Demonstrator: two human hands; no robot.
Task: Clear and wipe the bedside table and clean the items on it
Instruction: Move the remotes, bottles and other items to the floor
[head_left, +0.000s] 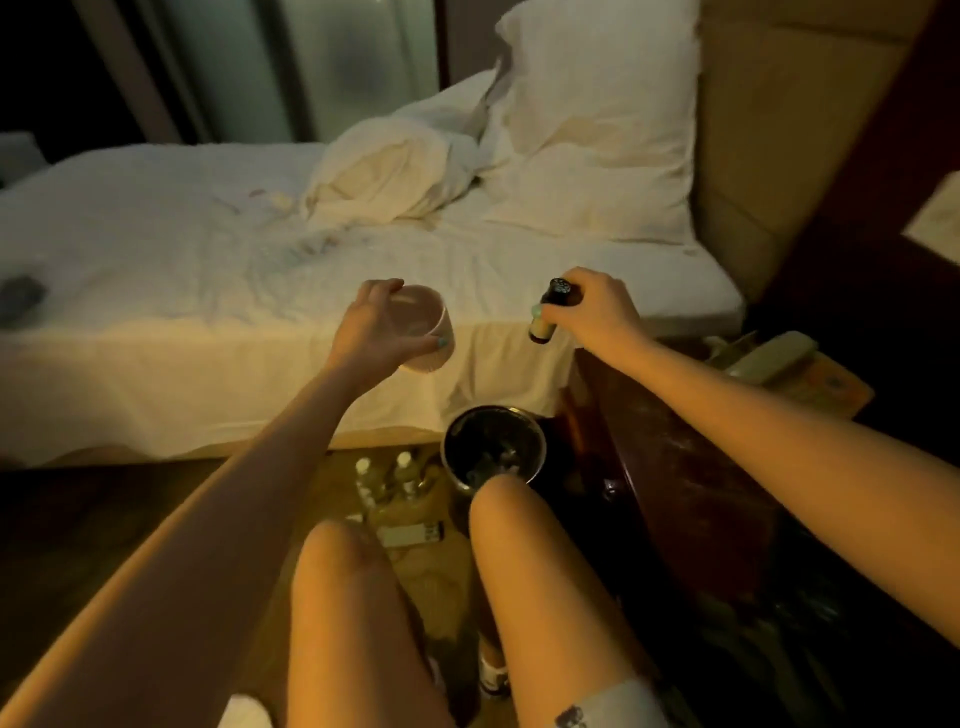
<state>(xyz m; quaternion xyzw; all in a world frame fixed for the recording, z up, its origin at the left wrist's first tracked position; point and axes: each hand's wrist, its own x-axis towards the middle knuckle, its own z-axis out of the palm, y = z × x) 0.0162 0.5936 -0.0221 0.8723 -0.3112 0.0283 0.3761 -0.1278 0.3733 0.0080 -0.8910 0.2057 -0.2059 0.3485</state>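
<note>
In the dim room, the left hand (371, 332) wraps round a cup (423, 314) and the right hand (597, 312) pinches a bottle (541, 323) near its top (both up in the air by the table (675, 467)), so a slip could spill on the bed (208, 249).

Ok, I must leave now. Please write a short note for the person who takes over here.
Hands: the left hand grips a cup; the right hand grips a small dark bottle. Both are held up near the bed.
A bin stands below them.
Done: those two are off the bedside table.
Left: the telephone is on the table; wipe the table, clean the items.
</note>
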